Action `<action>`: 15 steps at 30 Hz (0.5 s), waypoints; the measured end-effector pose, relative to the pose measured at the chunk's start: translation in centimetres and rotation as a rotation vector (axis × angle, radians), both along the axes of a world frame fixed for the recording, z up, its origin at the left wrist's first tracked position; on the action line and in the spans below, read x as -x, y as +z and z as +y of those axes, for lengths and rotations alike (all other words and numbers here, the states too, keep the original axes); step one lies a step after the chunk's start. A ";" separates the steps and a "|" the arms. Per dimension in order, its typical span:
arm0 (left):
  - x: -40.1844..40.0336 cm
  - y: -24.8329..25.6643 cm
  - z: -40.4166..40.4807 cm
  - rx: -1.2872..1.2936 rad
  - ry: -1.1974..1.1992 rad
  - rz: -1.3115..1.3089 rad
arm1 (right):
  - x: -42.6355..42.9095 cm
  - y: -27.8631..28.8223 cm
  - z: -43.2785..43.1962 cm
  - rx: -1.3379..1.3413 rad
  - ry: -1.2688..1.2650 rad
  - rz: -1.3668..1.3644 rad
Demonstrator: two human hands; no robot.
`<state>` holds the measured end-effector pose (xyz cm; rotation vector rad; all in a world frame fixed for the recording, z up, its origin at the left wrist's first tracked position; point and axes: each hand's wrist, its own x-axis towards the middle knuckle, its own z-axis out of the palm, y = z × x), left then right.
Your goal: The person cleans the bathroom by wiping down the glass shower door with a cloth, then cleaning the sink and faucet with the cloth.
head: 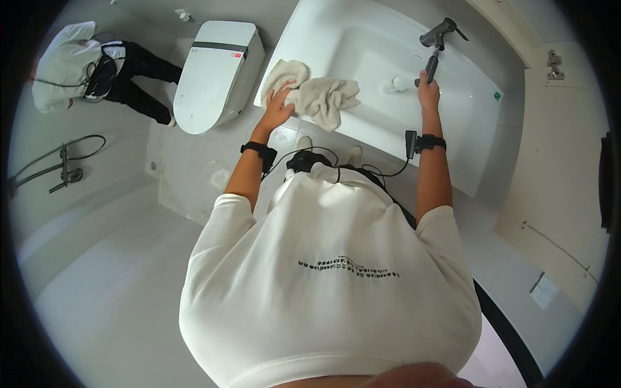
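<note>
My left hand (279,109) rests on a crumpled beige towel (327,97), its fingers apart. The cloth lies over the near left rim of a white washbasin (368,114). In my right hand (429,94) is the dark grey handle of a pull-out faucet sprayer (431,67). Its upper end meets the dark grey faucet body (435,36) at the back of the basin. Beside the sprayer's lower end, a whitish, blurred form (400,84) shows in the bowl; I cannot tell whether it is water or a drain part.
A white toilet (216,77) with its lid down stands left of the basin. Another person (92,68) is at the far left. A shower fitting with a hose (65,165) hangs on the left wall. Cables (393,172) run from my wrist devices past my waist.
</note>
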<state>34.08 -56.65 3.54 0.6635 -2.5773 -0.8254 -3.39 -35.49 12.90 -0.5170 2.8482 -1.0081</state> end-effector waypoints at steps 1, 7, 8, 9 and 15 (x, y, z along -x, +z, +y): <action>0.1 0.3 0.0 -0.614 0.192 0.180 | -0.2 0.0 -0.2 0.057 0.000 -0.033; -2.6 3.3 0.9 -1.604 0.346 0.838 | -1.7 -0.5 -1.5 0.290 -0.075 -0.257; -3.0 4.1 1.1 -1.671 0.270 0.953 | -1.8 -0.7 -1.6 0.292 -0.071 -0.264; -3.4 4.6 1.3 -1.735 0.190 1.068 | -1.9 -0.8 -1.8 0.362 -0.089 -0.337; -4.4 6.1 1.6 -1.694 0.222 1.019 | -1.3 -2.5 -2.3 0.534 -0.132 -0.420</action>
